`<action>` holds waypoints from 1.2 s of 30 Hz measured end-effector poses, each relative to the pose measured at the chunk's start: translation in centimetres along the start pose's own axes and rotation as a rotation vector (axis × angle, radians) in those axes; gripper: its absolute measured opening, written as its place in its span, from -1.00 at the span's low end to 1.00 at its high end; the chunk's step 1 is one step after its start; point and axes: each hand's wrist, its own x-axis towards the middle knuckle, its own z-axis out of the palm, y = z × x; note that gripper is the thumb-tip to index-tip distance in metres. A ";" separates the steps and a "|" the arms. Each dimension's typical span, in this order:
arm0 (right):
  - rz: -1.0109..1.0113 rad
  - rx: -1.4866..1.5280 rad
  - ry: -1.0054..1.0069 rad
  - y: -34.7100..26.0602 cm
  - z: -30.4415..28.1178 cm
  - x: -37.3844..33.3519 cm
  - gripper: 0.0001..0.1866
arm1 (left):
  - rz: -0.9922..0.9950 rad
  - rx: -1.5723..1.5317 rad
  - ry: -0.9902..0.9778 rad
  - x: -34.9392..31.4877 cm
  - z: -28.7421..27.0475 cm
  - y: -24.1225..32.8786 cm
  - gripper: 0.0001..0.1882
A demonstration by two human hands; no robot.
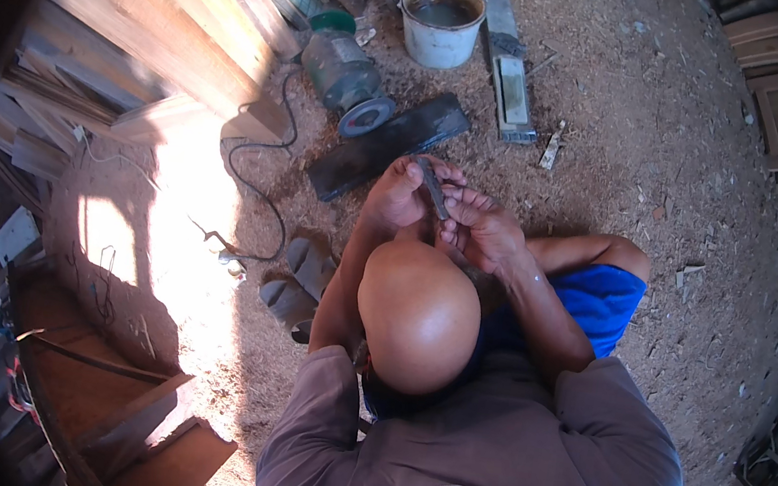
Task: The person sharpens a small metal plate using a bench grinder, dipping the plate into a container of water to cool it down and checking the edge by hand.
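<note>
A small dark flat bar (433,188) is held up in front of my raised knee (419,314). Its exact kind cannot be made out. My left hand (398,193) grips it from the left, with the thumb near its upper end and fingers behind it. From the right, my right hand (488,233) pinches its lower end between thumb and fingers. Just beyond the hands, a dark, wet-looking block (388,147) lies slantwise on the ground.
A green bench grinder (340,69) with a grey wheel sits ahead left, its black cord (266,145) trailing over the ground. Ahead stand a white bucket (439,36) of murky liquid and a pale sharpening stone (514,91) on a board. Timber planks (160,20) lean left; slippers (294,280) lie nearby.
</note>
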 end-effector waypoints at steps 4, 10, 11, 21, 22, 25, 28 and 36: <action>-0.115 -0.093 0.075 -1.1 0.0 0.0 -0.87 | -0.077 0.096 0.106 1.1 1.2 0.8 -0.52; -0.484 -0.584 0.249 -5.3 1.6 0.0 -0.87 | -0.128 0.545 0.158 5.1 3.0 3.9 -0.74; -0.539 -0.660 0.238 -6.0 1.4 -0.1 -0.87 | -0.138 0.649 0.189 6.3 3.8 4.0 -0.85; -0.876 -0.640 0.240 -15.6 4.3 -4.6 -0.91 | -0.180 0.937 -0.091 17.4 13.8 4.4 -0.80; -0.901 -0.592 0.265 -16.3 4.2 -5.5 -0.91 | -0.184 0.949 -0.122 18.0 14.7 3.5 -0.77; -0.995 -0.443 0.316 -18.0 3.8 -8.3 -0.90 | -0.251 0.952 -0.218 19.0 17.5 1.2 -0.63; -1.075 -0.273 0.318 -18.6 3.0 -10.5 -0.90 | -0.256 0.920 -0.334 19.3 18.4 -1.2 -0.48; -0.915 0.012 0.229 -18.1 3.3 -13.9 -0.89 | -0.396 0.347 -0.358 18.6 21.3 -7.6 -0.33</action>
